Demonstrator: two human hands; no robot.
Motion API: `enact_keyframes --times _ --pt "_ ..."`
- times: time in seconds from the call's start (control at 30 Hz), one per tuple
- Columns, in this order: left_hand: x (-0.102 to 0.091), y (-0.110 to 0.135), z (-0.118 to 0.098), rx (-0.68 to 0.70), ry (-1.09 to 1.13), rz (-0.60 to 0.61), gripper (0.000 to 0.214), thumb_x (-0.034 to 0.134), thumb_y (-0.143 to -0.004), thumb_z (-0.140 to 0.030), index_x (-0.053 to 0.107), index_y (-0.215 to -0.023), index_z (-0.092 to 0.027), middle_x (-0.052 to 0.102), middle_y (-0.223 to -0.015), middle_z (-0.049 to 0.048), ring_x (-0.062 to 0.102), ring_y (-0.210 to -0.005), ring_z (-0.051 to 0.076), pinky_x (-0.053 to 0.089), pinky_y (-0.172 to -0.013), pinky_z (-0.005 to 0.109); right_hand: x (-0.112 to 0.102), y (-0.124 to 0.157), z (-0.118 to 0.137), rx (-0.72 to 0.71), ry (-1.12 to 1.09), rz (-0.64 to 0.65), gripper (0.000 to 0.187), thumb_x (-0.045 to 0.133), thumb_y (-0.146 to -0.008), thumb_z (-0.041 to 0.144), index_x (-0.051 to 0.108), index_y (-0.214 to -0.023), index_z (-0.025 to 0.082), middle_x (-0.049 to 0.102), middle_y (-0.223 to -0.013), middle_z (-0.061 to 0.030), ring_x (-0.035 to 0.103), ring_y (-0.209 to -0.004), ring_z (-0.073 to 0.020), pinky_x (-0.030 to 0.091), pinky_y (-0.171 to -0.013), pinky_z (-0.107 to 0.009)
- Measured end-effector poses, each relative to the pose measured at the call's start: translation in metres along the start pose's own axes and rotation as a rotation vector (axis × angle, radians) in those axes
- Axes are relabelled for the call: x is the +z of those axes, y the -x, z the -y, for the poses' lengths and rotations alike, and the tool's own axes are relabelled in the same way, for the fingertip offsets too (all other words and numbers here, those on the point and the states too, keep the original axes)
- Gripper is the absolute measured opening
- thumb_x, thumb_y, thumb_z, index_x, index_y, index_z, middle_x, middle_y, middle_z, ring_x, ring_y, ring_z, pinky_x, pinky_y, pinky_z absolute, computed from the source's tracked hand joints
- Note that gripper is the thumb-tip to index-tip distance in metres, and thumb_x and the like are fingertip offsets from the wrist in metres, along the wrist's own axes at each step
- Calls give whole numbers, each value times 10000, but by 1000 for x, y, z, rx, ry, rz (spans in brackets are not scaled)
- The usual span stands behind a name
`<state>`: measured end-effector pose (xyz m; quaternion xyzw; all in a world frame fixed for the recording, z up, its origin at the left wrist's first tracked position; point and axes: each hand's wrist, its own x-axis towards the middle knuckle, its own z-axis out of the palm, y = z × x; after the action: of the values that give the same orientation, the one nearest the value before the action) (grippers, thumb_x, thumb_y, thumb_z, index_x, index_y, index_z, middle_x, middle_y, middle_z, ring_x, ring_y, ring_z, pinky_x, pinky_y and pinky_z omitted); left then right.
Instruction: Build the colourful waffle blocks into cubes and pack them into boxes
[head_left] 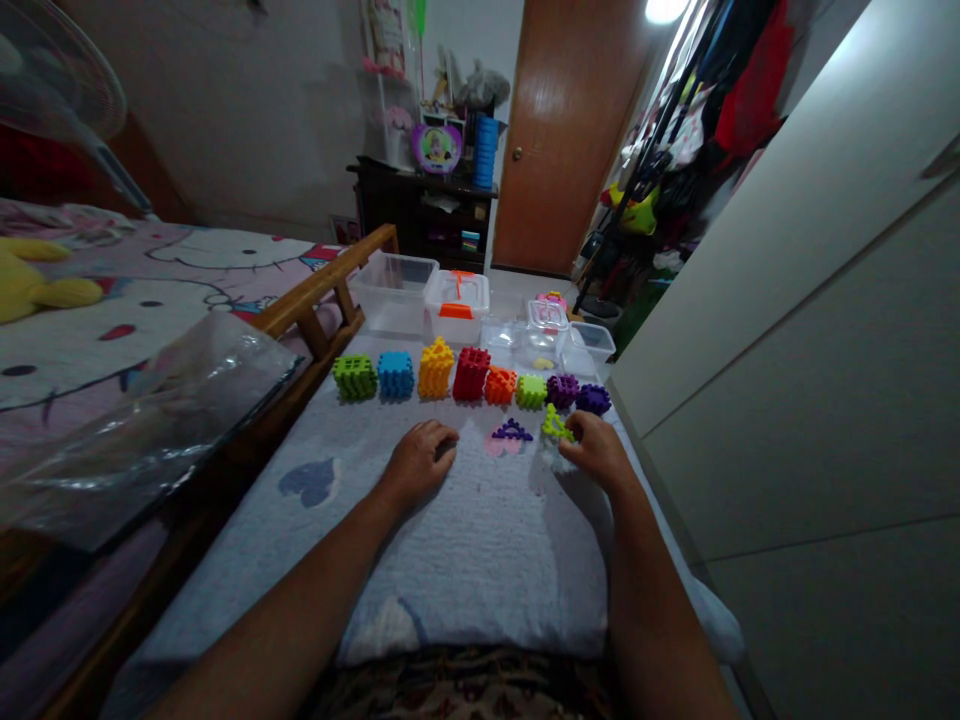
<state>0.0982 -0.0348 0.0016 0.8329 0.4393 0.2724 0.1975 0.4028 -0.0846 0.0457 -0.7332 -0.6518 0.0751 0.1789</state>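
Between the fingers of my right hand [594,447] is a lime-green triangular toy piece [553,424] with notched edges, tilted up off the cloth. A flat purple triangular piece [513,430] lies to its left. My left hand [421,460] rests on the cloth with its fingers curled; what is under them, if anything, is hidden. Beyond both hands runs a row of interlocking block stacks: green [355,378], blue [396,375], yellow [436,369], red [472,375], orange [500,385], lime [531,392], purple [562,390] and dark violet [593,399].
Clear plastic tubs stand behind the row: a large open bin [396,285], a lidded box with orange clips [456,300] and a smaller open tub [592,340]. A wooden rail [322,280] borders the left side; a white cabinet [810,400] borders the right.
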Motion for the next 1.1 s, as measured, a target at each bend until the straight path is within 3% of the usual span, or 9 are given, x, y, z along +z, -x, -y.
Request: enact_keyframes --times 0.17,0.4,0.63,0.93,1.1 --pt "0 0 0 0 3 0 145 552 -797 -175 661 -892 -174 661 -912 80 605 -896 232 489 -845 374 -9 -27 26 48 113 -110 123 628 -733 270 600 -821 189 640 -817 -37 534 -715 -159 296 -597 -257" --pt "0 0 1 3 5 8 160 553 -794 -170 667 -906 -160 659 -907 86 603 -894 234 485 -859 379 -4 -58 57 112 265 -70 184 593 -796 288 653 -930 178 698 -968 -95 627 -852 -209 357 -633 -272" --pt "1 0 2 -5 3 19 172 550 -799 -162 670 -922 -150 659 -917 90 597 -901 235 477 -869 383 -4 -67 67 146 341 -21 247 615 -818 290 677 -1004 141 711 -1031 -154 666 -926 -252 449 -714 -297" --pt "0 0 2 -5 1 22 153 562 -798 -171 665 -911 -164 650 -900 78 596 -890 230 475 -851 370 -1 -58 67 93 299 -82 240 614 -843 296 649 -1034 156 706 -1056 -131 656 -964 -246 440 -737 -289" --pt "0 -1 1 8 9 17 154 553 -806 -170 667 -910 -159 654 -912 85 596 -896 233 469 -856 375 8 -28 60 -65 213 90 195 611 -853 281 666 -1005 171 686 -1033 -97 633 -965 -221 413 -753 -272"
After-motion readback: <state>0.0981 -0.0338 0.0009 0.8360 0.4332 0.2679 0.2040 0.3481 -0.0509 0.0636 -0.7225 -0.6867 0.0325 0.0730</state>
